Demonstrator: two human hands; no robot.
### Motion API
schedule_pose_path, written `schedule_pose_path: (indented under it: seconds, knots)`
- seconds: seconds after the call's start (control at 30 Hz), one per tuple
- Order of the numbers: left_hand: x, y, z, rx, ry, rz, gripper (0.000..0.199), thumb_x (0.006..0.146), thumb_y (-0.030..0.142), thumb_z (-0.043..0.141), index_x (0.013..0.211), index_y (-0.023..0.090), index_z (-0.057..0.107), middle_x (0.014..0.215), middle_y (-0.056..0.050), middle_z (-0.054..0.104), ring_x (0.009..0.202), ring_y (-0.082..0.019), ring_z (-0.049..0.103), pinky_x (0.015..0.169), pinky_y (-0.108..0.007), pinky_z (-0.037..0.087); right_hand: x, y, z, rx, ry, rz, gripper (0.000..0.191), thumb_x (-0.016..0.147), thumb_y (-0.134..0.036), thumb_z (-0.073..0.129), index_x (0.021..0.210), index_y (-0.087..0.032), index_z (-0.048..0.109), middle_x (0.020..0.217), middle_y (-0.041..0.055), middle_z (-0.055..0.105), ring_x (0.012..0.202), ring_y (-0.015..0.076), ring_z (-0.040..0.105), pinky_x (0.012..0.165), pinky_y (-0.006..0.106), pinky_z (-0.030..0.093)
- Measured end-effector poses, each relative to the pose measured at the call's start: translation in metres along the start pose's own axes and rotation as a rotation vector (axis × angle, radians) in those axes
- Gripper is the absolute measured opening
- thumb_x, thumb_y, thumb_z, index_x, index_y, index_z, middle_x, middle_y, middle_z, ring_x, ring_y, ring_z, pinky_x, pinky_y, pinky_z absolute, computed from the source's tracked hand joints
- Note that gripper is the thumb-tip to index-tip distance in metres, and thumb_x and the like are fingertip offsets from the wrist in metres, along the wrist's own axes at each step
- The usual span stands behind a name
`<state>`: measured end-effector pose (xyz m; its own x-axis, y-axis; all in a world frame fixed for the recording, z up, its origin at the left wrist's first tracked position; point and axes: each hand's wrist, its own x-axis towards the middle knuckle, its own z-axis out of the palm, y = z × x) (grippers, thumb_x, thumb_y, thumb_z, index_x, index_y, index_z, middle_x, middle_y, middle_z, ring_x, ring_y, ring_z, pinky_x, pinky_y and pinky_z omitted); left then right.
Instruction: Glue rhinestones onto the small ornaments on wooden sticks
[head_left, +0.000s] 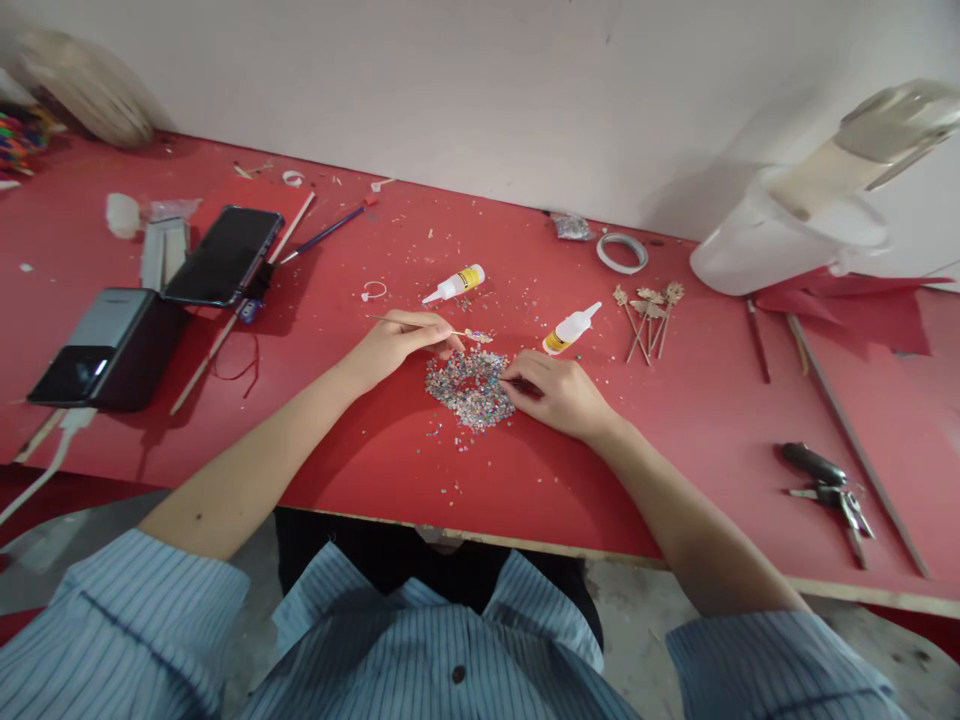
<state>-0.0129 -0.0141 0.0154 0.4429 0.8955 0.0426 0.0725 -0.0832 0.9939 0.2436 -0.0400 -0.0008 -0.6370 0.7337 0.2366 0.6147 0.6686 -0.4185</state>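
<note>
A head-worn camera looks forward and down at the tabletop (390, 465).

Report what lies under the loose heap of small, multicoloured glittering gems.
Through gaps in the heap of small, multicoloured glittering gems, the red tabletop shows. Anything beneath the denser parts is covered and cannot be seen.

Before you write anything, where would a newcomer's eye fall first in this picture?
Probably the heap of tiny, glittering, multicoloured pieces on the red tabletop, between a bare left hand holding a thin wooden stick and a bare right hand at the heap's edge. Next come two white plastic bottles with yellow labels beyond it, then the white plastic bucket by the wall at right.
</note>
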Motion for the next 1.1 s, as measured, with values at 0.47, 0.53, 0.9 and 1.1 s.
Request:
schedule_pose_path:
  seconds: [0.47, 0.53, 0.9, 1.1]
  knots:
    - [-0.0004, 0.0027, 0.0014, 0.001, -0.005, 0.011, 0.022, 0.088, 0.025, 0.055, 0.080, 0.015, 0.073, 0.084, -0.006, 0.071, 0.076, -0.013, 0.065, 0.078, -0.027, 0.052, -0.0016, 0.0044, -0.0031, 0.078, -0.050, -0.078, 0.009, 0.086, -0.016, 0.050, 0.085, -0.018, 0.059, 0.081, 0.0032, 0.061, 0.072, 0.0126, 0.056, 0.065, 0.026, 0.043]
    - [-0.0004, 0.0027, 0.0012, 0.000, -0.006, 0.015, 0.022, 0.088, 0.024, 0.055, 0.080, 0.014, 0.073, 0.084, -0.006, 0.071, 0.075, -0.013, 0.065, 0.078, -0.027, 0.052, -0.0015, 0.0050, -0.0042, 0.083, -0.064, -0.093, 0.009, 0.087, -0.017, 0.050, 0.084, -0.018, 0.059, 0.080, 0.0033, 0.061, 0.072, 0.0126, 0.055, 0.065, 0.026, 0.043]
    - [-0.0003, 0.0003, 0.0011, 0.018, -0.016, 0.018, 0.023, 0.088, 0.026, 0.054, 0.081, 0.015, 0.073, 0.085, -0.006, 0.071, 0.076, -0.013, 0.064, 0.078, -0.028, 0.051, -0.0012, 0.0014, -0.0024, 0.125, -0.088, -0.148, 0.011, 0.089, -0.020, 0.051, 0.090, -0.018, 0.061, 0.084, 0.0051, 0.064, 0.075, 0.0135, 0.059, 0.066, 0.027, 0.046]
    - [-0.0004, -0.0007, 0.0001, 0.030, -0.019, 0.017, 0.023, 0.088, 0.028, 0.054, 0.081, 0.016, 0.073, 0.085, -0.006, 0.071, 0.075, -0.014, 0.064, 0.078, -0.029, 0.051, -0.0015, 0.0019, -0.0040, 0.133, -0.056, -0.152, 0.010, 0.088, -0.019, 0.051, 0.089, -0.018, 0.061, 0.085, 0.0050, 0.064, 0.076, 0.0140, 0.059, 0.067, 0.027, 0.046]
